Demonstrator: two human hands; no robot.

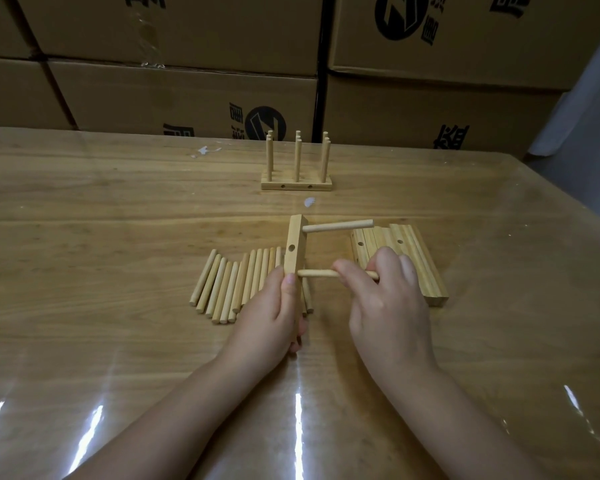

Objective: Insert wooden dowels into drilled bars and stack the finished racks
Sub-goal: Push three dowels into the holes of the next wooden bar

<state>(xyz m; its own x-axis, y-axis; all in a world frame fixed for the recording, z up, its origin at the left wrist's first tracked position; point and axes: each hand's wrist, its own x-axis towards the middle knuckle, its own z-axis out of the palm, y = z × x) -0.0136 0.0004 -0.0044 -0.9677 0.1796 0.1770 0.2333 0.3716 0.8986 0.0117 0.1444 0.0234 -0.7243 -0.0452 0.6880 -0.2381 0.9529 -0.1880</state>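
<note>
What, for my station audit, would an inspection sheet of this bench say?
Surface: wooden table, glossy clear cover.
Job's things: drilled bar with one seated dowel, second dowel tip at its lower end; loose dowels; spare bars; finished racks at back.
Clutter: white scraps.
Hands: left hand grips the drilled bar; right hand pinches the second dowel.
Cables: nothing seen.
Surroundings: stacked cardboard boxes.

The bar [295, 233] in my left hand [271, 320] and the dowel [317, 273] in my right hand [388, 306] are pale yellow wood; beyond them, brown cartons [187, 91] bear black logos.
</note>
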